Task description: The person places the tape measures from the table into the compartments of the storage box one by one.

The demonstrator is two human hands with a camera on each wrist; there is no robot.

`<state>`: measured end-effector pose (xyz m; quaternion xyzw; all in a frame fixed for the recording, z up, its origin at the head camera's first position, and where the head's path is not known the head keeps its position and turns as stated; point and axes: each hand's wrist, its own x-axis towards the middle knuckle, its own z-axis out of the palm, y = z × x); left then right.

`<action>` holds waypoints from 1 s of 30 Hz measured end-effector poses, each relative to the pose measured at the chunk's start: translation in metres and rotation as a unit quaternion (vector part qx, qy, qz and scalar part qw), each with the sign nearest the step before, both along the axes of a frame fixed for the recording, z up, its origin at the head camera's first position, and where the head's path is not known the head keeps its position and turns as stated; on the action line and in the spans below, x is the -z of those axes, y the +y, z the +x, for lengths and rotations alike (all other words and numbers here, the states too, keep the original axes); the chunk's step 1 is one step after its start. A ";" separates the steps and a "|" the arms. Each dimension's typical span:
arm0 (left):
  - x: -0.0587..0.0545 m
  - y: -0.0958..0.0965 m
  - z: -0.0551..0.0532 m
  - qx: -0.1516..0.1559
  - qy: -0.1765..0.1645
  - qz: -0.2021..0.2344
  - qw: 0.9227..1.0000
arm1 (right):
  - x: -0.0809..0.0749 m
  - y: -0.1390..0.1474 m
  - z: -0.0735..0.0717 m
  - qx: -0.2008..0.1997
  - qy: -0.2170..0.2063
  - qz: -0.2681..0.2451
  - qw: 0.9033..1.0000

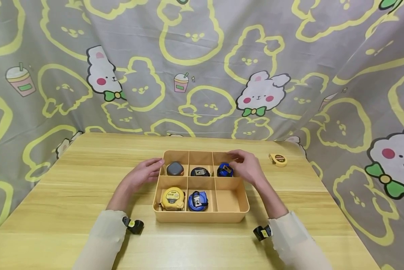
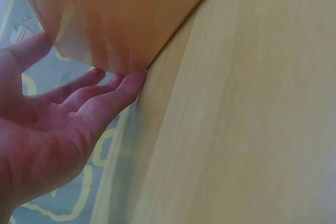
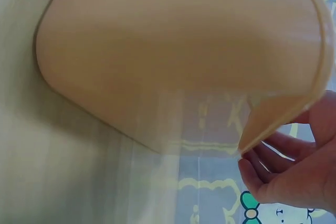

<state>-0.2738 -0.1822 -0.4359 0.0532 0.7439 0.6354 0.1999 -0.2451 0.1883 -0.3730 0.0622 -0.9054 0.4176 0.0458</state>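
A tan six-compartment box (image 1: 202, 216) stands on the table. My left hand (image 1: 144, 175) is at its left side; in the left wrist view the nearly straight fingers (image 2: 118, 90) touch a corner and the thumb reaches the rim. My right hand (image 1: 247, 167) holds the back right corner, thumb inside the rim and fingers outside. Near that thumb lies a blue tape measure (image 1: 224, 170). The back row also holds a dark grey tape measure (image 1: 175, 169) and a black one (image 1: 200, 172). In front sit a yellow tape measure (image 1: 173, 199) and another blue one (image 1: 198, 201).
A small yellow tape measure (image 1: 278, 160) lies on the wooden table (image 1: 202, 243), right of the box and towards the back. Patterned grey cloth (image 1: 205, 75) hangs behind the table and along its sides. Each wrist carries a small black camera.
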 end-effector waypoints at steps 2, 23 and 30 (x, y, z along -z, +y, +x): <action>0.000 0.000 0.000 -0.001 -0.002 0.000 1.000 | -0.001 0.002 -0.001 0.012 0.010 -0.003 1.000; 0.001 0.000 0.000 -0.007 -0.005 0.003 1.000 | 0.000 0.052 -0.025 0.122 0.034 0.024 0.992; 0.001 0.001 -0.001 -0.007 -0.004 0.003 1.000 | 0.002 0.071 -0.030 0.173 0.068 0.003 0.983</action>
